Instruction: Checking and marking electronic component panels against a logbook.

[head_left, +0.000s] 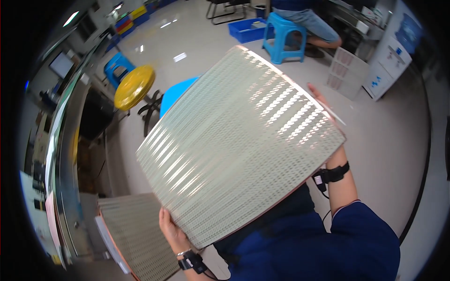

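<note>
A large rectangular pale grey-green sheet (225, 145), with rows of small shiny metallic marks and a thin copper-coloured edge, is held up tilted in front of my body. It looks like a circuit board panel. My left hand (172, 230) grips its lower-left edge, with part of the fingers hidden behind it. On the opposite side my right hand (319, 96) holds the right edge; only some fingertips show past the rim and the palm is hidden. Below my left hand stands a stack of similar panels (138, 234), partly covered by the held one.
A long workbench (65, 187) runs along the left. Ahead are a yellow round-seated stool (134, 87), blue plastic stools (283, 40) and a blue bin (246, 30). A seated person (309, 23) is at the far right, near a water dispenser (388, 65) and a leaning board (347, 72).
</note>
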`<state>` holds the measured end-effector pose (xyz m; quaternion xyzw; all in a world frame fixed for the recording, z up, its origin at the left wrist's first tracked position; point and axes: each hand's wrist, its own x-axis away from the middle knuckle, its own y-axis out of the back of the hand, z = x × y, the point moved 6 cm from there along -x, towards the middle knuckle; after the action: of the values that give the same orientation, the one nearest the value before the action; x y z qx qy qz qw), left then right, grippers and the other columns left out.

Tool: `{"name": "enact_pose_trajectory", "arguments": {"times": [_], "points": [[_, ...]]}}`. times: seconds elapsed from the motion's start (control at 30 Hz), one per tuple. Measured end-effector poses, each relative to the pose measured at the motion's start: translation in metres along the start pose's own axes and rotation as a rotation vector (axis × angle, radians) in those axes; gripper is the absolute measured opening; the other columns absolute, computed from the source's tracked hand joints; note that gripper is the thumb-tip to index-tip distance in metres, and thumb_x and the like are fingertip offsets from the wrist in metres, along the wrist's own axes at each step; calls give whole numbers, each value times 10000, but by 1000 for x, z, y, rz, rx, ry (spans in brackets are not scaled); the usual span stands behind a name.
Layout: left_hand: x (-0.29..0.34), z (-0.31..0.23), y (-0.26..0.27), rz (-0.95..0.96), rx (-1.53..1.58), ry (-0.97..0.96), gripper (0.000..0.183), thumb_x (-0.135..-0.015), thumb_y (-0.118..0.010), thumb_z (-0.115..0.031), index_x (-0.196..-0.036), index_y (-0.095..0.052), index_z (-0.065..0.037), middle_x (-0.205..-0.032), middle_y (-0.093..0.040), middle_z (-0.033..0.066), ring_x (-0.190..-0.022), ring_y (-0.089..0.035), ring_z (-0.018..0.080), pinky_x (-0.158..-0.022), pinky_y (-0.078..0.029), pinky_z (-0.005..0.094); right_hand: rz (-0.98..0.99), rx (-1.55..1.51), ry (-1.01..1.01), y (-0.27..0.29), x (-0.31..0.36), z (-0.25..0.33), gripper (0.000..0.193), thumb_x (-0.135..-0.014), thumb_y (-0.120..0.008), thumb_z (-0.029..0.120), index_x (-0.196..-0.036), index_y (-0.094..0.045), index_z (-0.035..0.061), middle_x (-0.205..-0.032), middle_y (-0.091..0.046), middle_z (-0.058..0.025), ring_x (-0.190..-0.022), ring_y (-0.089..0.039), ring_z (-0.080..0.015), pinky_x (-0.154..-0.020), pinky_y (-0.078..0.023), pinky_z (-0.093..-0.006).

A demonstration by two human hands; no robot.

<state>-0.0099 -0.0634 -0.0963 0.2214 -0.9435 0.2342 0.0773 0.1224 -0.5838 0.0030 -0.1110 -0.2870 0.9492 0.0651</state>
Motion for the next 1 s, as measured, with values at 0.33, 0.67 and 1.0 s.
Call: {"name": "enact_pose_trajectory", "arguments": {"times": [0.33,0.67,1.0], "points": [[2,-10,7,-105,-97,-41,333,-964,-441,-146,-1208,-500,72,-1112,-597,135,-984,-574,178,-864,-464,298,102,-95,-89,-36,7,1,442,-927,-518,112,-1334,-377,14,-1176,-571,-153,-1073,-595,-186,-857,-551,-298],[0,-70,35,-100,-93,-134,329,-998,-405,-289,-1084,-584,-27,-1045,-637,77,-954,-595,154,-837,-481,299,465,258,-457,-79,3,33,463,-966,-459,277,-1335,-415,1,-1102,-593,-127,-962,-595,-128,-773,-509,-259],[-18,-135,-8,169,-109,-517,231,-935,-555,-211,-1144,-551,-113,-1306,-498,66,-1222,-445,171,-1046,-352,395,225,364,111,-37,-66,48,303,-965,-473,323,-1181,-501,112,-1165,-557,-46,-1161,-484,-159,-1009,-362,-308]]}}
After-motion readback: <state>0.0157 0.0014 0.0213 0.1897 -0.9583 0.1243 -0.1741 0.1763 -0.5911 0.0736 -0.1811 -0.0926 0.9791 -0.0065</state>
